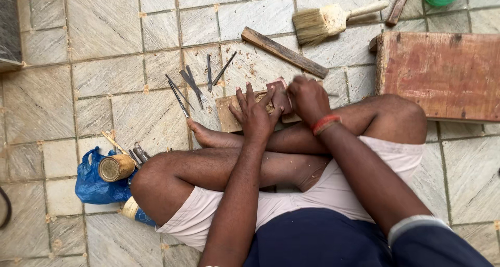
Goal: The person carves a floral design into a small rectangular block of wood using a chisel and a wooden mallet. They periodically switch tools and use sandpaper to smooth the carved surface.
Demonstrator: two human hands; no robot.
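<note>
I sit cross-legged on a tiled floor. My left hand (255,113) rests with fingers spread on a small reddish wooden block (278,94), pressing it down onto a flat wooden board (225,113). My right hand (308,98), with a red band at the wrist, is closed beside the block; what it grips is hidden by the fingers. Wood chips lie around the board.
Several thin metal carving tools (192,85) lie left of the board. A wooden stick (284,52) and a wide paintbrush (325,21) lie beyond. A low red wooden stool (442,72) stands at right. A blue bag (91,186) with a round tin (115,167) sits at left.
</note>
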